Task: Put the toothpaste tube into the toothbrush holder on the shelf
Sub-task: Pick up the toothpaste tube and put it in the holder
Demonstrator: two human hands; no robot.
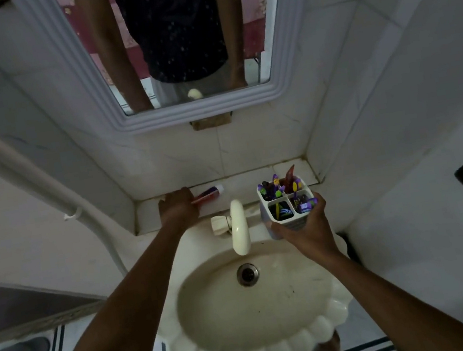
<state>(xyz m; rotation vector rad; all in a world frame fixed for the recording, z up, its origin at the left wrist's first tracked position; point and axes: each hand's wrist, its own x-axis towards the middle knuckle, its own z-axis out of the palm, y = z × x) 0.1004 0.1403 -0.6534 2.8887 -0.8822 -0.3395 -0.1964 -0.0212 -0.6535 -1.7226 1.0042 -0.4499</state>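
Note:
A red and purple toothpaste tube (208,193) with a white cap lies on the tiled shelf (254,176) behind the basin, cap pointing right. My left hand (177,208) is closed over the tube's left end. The white toothbrush holder (285,201), split into several compartments full of toothbrushes, stands at the shelf's right front edge. My right hand (307,225) grips its near side from below and the right.
A cream tap (238,225) juts out between my hands over the scalloped basin (329,315). A framed mirror (174,42) hangs above the shelf. Tiled walls close in on both sides. A white pipe (45,185) runs down the left wall.

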